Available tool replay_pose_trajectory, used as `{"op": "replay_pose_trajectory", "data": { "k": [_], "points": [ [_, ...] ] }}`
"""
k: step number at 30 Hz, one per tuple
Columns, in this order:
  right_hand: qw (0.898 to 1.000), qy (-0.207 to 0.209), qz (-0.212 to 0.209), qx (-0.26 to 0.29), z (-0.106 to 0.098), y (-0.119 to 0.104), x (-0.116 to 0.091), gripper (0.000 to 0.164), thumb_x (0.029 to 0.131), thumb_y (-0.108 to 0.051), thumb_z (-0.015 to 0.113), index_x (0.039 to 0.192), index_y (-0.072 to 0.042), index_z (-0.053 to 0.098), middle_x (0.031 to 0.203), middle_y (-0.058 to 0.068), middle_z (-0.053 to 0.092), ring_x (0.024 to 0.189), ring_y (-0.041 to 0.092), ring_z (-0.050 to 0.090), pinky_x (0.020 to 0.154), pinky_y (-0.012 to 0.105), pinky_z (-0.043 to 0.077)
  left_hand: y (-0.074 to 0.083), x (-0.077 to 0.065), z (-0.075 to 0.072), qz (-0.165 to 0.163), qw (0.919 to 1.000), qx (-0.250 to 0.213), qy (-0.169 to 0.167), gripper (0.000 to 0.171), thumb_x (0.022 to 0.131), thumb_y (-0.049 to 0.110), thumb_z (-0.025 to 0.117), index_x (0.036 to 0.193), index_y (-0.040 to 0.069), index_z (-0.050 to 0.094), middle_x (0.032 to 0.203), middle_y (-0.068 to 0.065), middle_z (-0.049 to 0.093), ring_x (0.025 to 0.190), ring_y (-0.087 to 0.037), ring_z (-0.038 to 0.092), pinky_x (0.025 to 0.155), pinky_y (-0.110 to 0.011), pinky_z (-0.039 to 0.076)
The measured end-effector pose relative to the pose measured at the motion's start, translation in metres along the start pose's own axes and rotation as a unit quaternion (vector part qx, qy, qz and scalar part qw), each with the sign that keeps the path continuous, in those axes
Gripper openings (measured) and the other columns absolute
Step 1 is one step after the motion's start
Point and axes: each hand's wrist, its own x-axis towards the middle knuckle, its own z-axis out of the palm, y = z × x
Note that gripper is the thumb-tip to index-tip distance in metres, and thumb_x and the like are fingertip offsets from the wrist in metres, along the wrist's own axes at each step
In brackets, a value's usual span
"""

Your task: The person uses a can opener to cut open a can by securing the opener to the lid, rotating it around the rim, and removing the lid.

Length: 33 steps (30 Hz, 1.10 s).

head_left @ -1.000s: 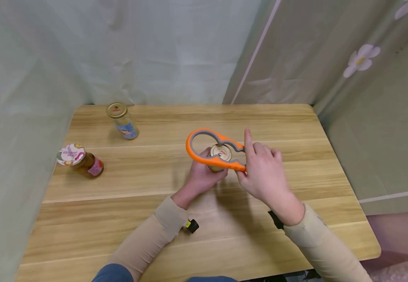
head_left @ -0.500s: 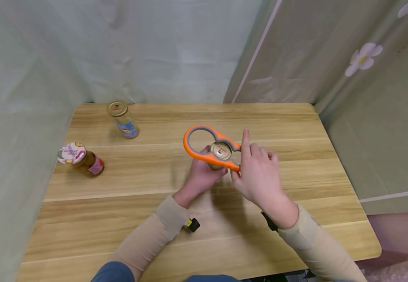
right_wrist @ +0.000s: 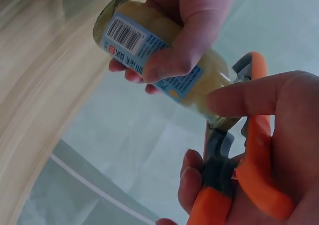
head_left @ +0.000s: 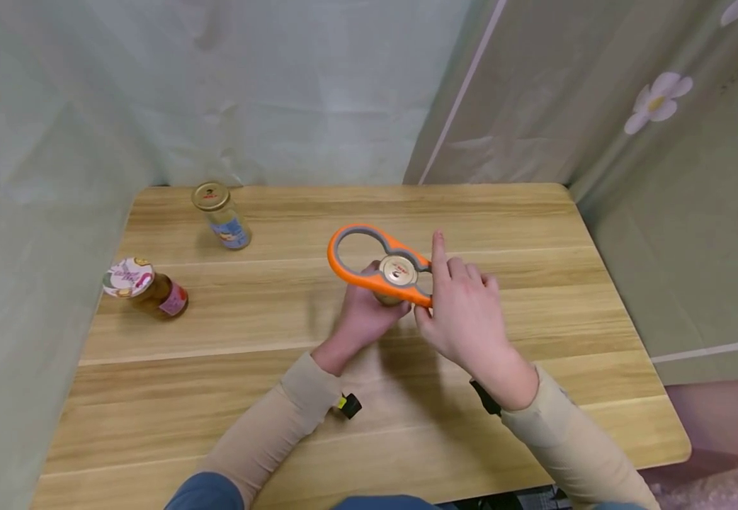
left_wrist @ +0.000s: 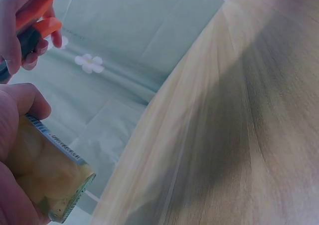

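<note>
My left hand (head_left: 364, 317) grips a glass jar (right_wrist: 164, 50) of pale fruit round its body, its thumb across the blue barcoded label in the right wrist view. The gold lid (head_left: 398, 270) faces up towards the head camera. An orange and grey jar opener (head_left: 378, 285) sits round that lid, in the smaller opening nearer its handles. My right hand (head_left: 471, 312) holds the handles, with the index finger stretched out forward along the top. In the left wrist view the jar's base (left_wrist: 75, 197) is tilted, held above the table.
Another gold-lidded jar (head_left: 231, 230) with a blue label stands at the table's back left. A brown-filled jar (head_left: 163, 297) with a patterned white lid is nearer on the left. A pale curtain (head_left: 318, 92) hangs behind the wooden table (head_left: 216, 397).
My right hand has shifted left and the jar opener with it, so the lid now lies within its smaller opening. The left hand and jar stay almost in place.
</note>
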Motion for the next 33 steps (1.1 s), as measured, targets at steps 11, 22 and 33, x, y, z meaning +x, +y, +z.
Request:
{"op": "replay_pose_trajectory", "data": {
  "k": [11,22,33],
  "points": [
    [0.996,0.075,-0.04,0.002,0.006,0.01,0.001,0.029,0.073,-0.023,0.071,0.078,-0.008,0.047,0.056,-0.001,0.043,0.046,0.021,0.044,0.041,0.039,0.039,-0.003,-0.001,-0.004,-0.01,0.9998,-0.019,-0.002,0.042,0.069,-0.01,0.076,0.108,0.001,0.064,0.103,-0.01,0.065,0.091,-0.02,0.058,0.081,-0.039,0.049],
    [0.995,0.09,-0.031,-0.005,0.004,0.01,-0.002,0.027,0.071,-0.022,0.069,0.071,-0.012,0.044,0.049,-0.002,0.037,0.036,0.02,0.035,0.03,0.036,0.031,-0.001,-0.001,-0.002,0.015,0.9996,-0.021,-0.014,0.042,0.071,-0.009,0.073,0.109,0.009,0.068,0.105,-0.003,0.068,0.091,-0.017,0.058,0.081,-0.037,0.049],
    [0.996,0.089,-0.03,0.004,0.001,0.011,-0.002,0.026,0.079,-0.026,0.066,0.072,-0.013,0.044,0.046,-0.002,0.034,0.035,0.02,0.033,0.029,0.038,0.03,-0.004,-0.002,-0.002,-0.026,0.9992,-0.011,-0.027,0.043,0.071,-0.009,0.074,0.111,0.003,0.062,0.106,-0.008,0.066,0.096,-0.02,0.056,0.087,-0.041,0.047]
  ]
}}
